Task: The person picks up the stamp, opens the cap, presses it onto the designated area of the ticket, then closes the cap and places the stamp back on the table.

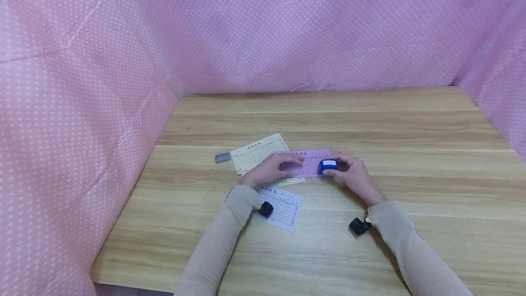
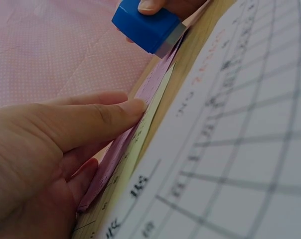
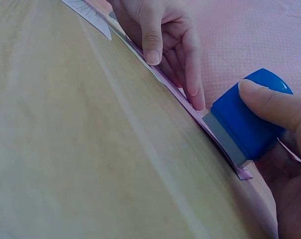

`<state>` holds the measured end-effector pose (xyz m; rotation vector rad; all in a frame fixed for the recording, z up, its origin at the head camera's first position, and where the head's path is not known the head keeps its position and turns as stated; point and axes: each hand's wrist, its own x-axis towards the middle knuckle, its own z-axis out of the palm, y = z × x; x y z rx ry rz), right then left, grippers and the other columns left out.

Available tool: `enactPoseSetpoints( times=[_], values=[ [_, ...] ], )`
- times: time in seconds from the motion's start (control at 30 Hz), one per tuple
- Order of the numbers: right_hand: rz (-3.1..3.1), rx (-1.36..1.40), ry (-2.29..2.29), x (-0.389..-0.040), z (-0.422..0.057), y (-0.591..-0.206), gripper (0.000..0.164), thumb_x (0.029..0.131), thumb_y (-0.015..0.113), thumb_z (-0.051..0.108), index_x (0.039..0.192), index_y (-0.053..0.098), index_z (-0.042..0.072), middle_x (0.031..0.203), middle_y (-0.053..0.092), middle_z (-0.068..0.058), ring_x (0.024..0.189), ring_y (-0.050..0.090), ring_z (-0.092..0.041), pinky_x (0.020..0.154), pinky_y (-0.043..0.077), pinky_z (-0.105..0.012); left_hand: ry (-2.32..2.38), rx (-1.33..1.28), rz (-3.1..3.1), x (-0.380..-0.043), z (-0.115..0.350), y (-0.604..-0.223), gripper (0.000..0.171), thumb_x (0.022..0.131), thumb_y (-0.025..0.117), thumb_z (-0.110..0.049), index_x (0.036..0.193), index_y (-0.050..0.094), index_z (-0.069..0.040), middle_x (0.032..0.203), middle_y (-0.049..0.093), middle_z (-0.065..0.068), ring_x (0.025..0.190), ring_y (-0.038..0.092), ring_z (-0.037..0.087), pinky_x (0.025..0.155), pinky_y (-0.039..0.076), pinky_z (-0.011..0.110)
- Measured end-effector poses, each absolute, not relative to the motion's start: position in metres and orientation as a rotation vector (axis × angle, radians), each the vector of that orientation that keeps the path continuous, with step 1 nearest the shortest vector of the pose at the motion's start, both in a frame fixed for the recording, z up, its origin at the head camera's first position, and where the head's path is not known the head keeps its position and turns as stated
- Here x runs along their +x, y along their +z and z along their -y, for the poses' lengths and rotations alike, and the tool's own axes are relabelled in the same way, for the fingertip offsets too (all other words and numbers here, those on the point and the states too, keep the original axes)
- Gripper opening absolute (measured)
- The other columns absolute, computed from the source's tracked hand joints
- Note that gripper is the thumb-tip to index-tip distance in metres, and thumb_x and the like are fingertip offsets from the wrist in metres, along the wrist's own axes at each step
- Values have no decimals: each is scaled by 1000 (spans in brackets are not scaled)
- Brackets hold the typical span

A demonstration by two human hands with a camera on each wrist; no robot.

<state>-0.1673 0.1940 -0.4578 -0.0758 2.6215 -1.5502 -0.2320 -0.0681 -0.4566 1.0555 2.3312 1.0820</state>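
Observation:
Between thumb and fingers, my right hand [image 1: 356, 176] pinches a blue stamp [image 1: 327, 163] with a white label on top. Its grey base [image 3: 225, 142] faces down at the right end of a pink printed form [image 1: 309, 164]. My left hand [image 1: 271, 168] rests on that same form with its fingers extended, thumb at the near edge in the left wrist view. Cream printed forms [image 1: 256, 152] lie partly beneath the pink one and the left hand. Closer to me, a white printed form [image 1: 284, 207] sits under the left wrist, partly covered by it.
A small grey rectangular piece [image 1: 222, 157] lies at the left end of the cream forms. Black wrist cameras [image 1: 359, 226] hang at both sleeves. The wooden table [image 1: 370, 122] is bordered by pink dotted cloth [image 1: 263, 31] at the back and sides.

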Motion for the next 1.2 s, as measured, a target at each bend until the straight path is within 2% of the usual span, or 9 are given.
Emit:
enactPoseSetpoints(
  times=[0.2, 0.37, 0.6, 0.97, 1.2],
  values=[
    [-2643, -87, -1544, -168, -194, -459, 42, 85, 75, 25, 121, 65, 7, 125, 64, -16, 112, 62, -28, 90, 50, -19, 1059, 1059, -2338, -232, 68, -456, 42, 90, 68, -10, 131, 59, -12, 144, 53, 0, 139, 42, 15, 116, 33, 29],
    [-2638, -93, -1539, -168, -194, -459, 41, 84, 75, 25, 121, 65, 8, 125, 65, -14, 111, 62, -26, 87, 48, -13, 1041, 1038, -2340, -233, 68, -456, 41, 91, 66, -11, 131, 60, -13, 145, 52, -3, 140, 40, 13, 116, 32, 29],
    [-2652, -117, -1532, -168, -194, -459, 42, 85, 75, 26, 121, 65, 8, 124, 65, -15, 109, 62, -24, 90, 51, -19, 1001, 1045, -2353, -234, 67, -456, 38, 92, 66, -12, 130, 61, -10, 146, 51, -4, 141, 38, 12, 117, 31, 28],
    [-2666, -159, -1519, -169, -194, -460, 41, 83, 76, 25, 119, 66, 9, 121, 67, -13, 108, 63, -25, 82, 46, -8, 984, 1101, -2368, -234, 68, -456, 37, 92, 65, -11, 129, 62, -8, 145, 52, 0, 141, 40, 16, 117, 30, 30],
    [-2672, -168, -1510, -169, -194, -462, 41, 83, 77, 27, 119, 66, 9, 120, 67, -13, 108, 63, -26, 81, 45, -7, 992, 1097, -2359, -234, 69, -457, 37, 92, 65, -12, 129, 62, -9, 145, 52, -1, 141, 39, 17, 118, 29, 31]
  ],
)
